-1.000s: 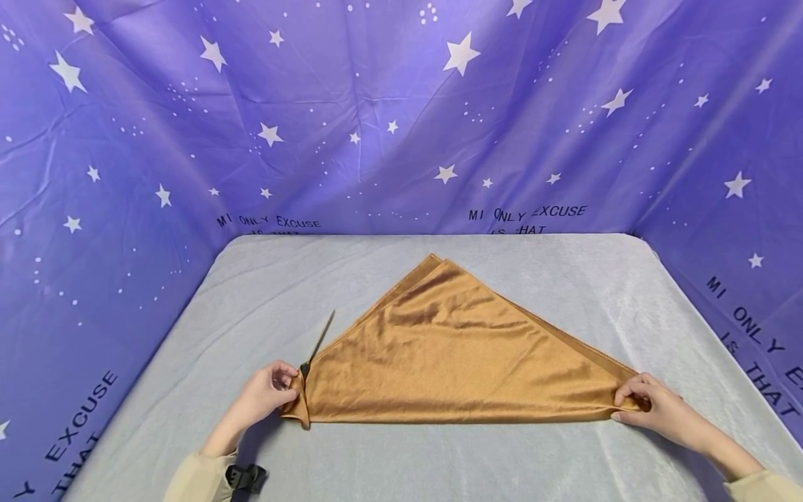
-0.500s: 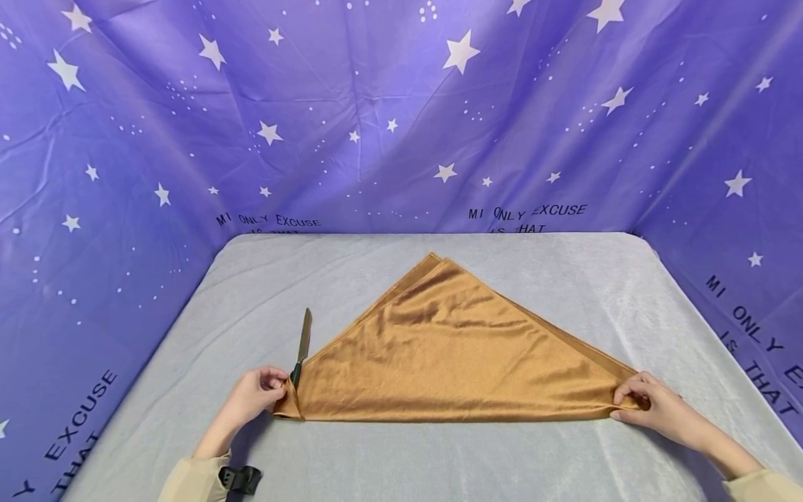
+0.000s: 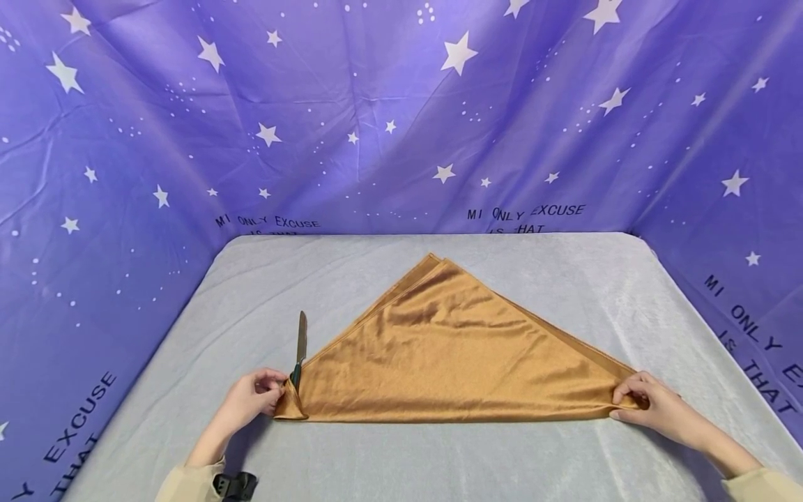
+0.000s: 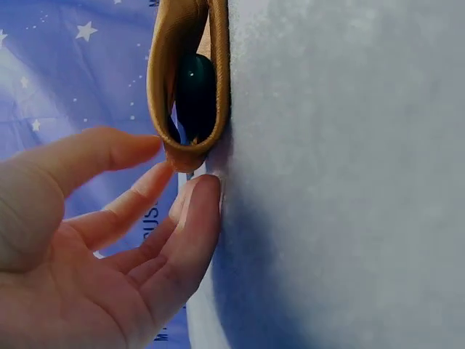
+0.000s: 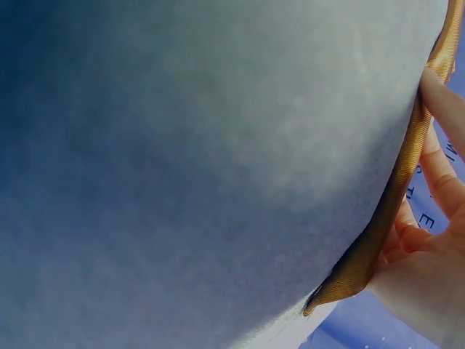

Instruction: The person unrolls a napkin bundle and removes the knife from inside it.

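Observation:
A golden-brown satiny cloth lies folded into a triangle, its long edge toward the person and its point at the back. At its left corner is a knife, blade pointing away, with the cloth wrapped around its dark green handle. My left hand pinches the folded cloth corner there; the left wrist view shows the handle's rounded end inside the cloth loop, just beyond the fingertips. At the opposite corner, my right hand pinches the cloth between thumb and fingers, the tip hanging past them.
A pale grey plush cover lies over the table. Purple fabric with white stars and black lettering hangs behind it and along both sides. A black strap device sits on the left wrist at the sleeve.
The knife blade has swung left, off its rightward slant, to point nearly straight back. My left hand and the left cloth corner have shifted slightly left. My right hand stays in place.

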